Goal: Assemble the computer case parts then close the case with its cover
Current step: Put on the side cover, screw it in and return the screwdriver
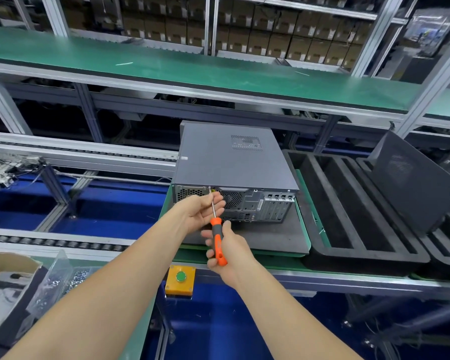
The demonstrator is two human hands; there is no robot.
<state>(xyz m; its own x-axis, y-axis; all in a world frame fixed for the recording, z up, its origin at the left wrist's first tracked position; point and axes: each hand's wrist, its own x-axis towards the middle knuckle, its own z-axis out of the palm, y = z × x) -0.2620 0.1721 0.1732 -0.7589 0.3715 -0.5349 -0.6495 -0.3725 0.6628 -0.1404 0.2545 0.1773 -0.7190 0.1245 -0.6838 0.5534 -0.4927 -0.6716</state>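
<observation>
The computer case (226, 162) lies on its side on a dark mat (257, 235), cover fitted, rear panel facing the person. The right hand (227, 258), in front of the case, has its fingers wrapped around the orange handle of the screwdriver (217, 237). The left hand (199, 213) pinches the shaft with its fingers at the case's rear upper-left edge, where the tip meets a screw. A black foam tray (320, 203) sits immediately right of the case.

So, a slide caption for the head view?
Right hand holds orange screwdriver at rear of covered computer case; left hand pinches the shaft.
</observation>
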